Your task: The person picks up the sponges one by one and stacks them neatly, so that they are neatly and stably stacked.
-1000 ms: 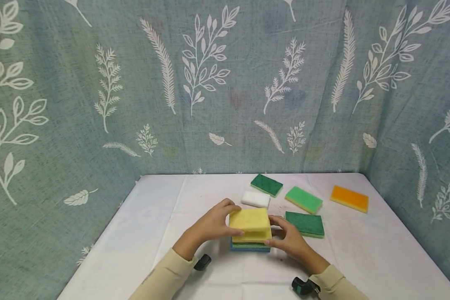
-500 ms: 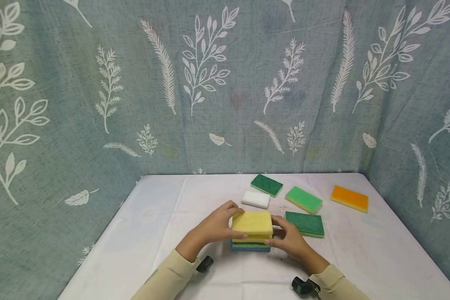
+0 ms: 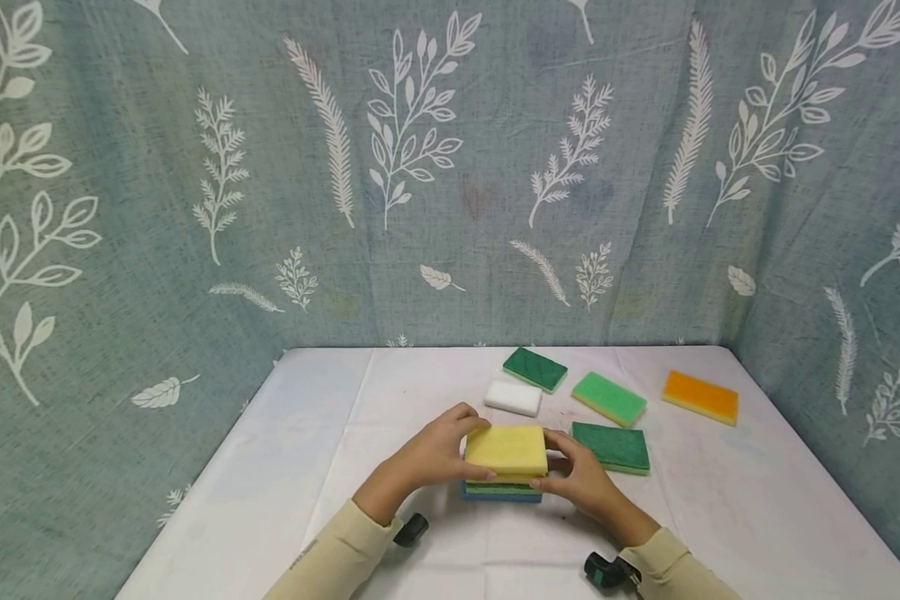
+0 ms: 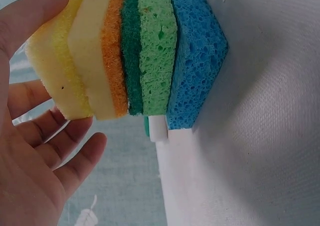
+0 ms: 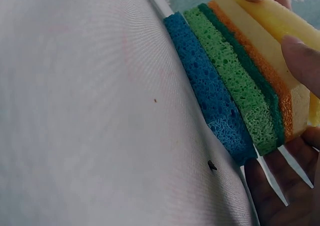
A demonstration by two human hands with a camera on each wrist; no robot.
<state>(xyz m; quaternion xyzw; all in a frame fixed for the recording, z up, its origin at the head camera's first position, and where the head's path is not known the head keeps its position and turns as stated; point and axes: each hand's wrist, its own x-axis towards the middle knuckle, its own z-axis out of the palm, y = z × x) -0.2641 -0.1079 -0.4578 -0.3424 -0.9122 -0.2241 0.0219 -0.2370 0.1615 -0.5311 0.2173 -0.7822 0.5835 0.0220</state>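
Lower centre of the head view, the left hand [image 3: 442,452] pinches the yellow sponge [image 3: 506,447] atop the sponge stack [image 3: 502,490]; the right hand [image 3: 581,479] curls round its right end; this looks like aligning; next probably calls for an even, gentle release.

The blue sponge [image 4: 195,58] looks rough and porous, the yellow sponge [image 3: 506,448] smoother, the tablecloth [image 3: 285,467] matt.
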